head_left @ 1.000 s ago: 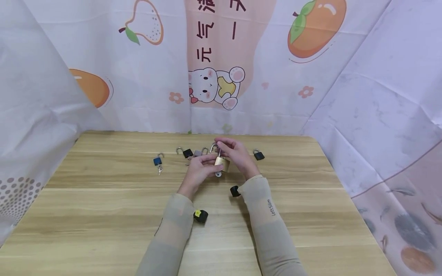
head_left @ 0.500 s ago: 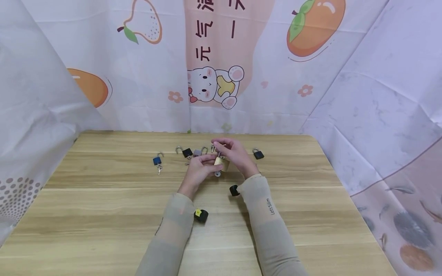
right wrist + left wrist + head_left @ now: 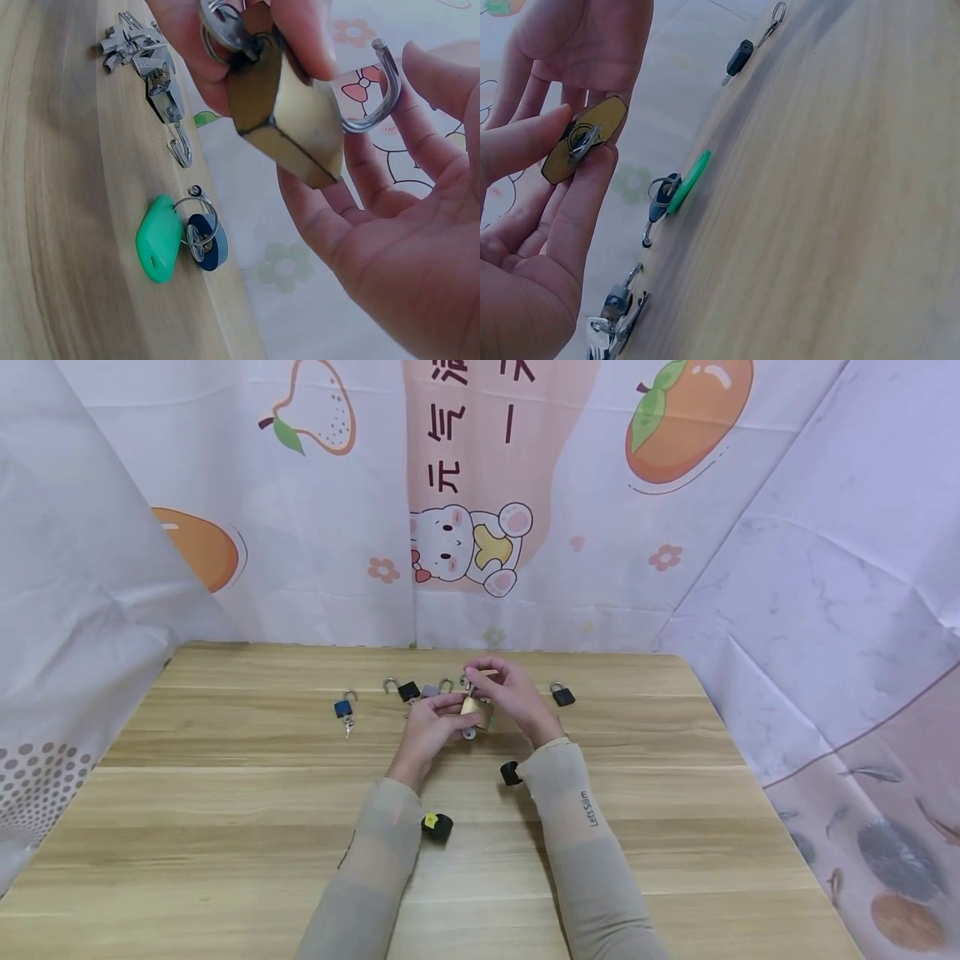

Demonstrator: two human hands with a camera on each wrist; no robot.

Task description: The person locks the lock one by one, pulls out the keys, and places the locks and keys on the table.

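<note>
A brass padlock [image 3: 477, 712] is held above the far middle of the table. My left hand [image 3: 433, 727] grips its body between thumb and fingers, and a key [image 3: 583, 146] sits in its keyway. In the right wrist view, the steel shackle [image 3: 386, 97] stands swung out from the body, its free end exposed. My right hand [image 3: 517, 697] is at the shackle, fingers curved behind it and thumb close to its tip. Beyond the hands a padlock [image 3: 208, 244] lies on the table with a green tag [image 3: 159, 238] on its ring; the hands mostly hide it in the head view.
A blue padlock [image 3: 342, 708] with keys, a black padlock [image 3: 408, 691] and a grey padlock [image 3: 430, 691] lie left of the hands, shackles open. Another black padlock [image 3: 562, 695] lies to the right. A printed curtain [image 3: 300, 568] hangs behind the wooden table [image 3: 225, 827].
The shackle's hooked end stood out left of my right fingers; it has turned and is now largely behind them. The left hand keeps its grip, and the padlock has shifted slightly up and left.
</note>
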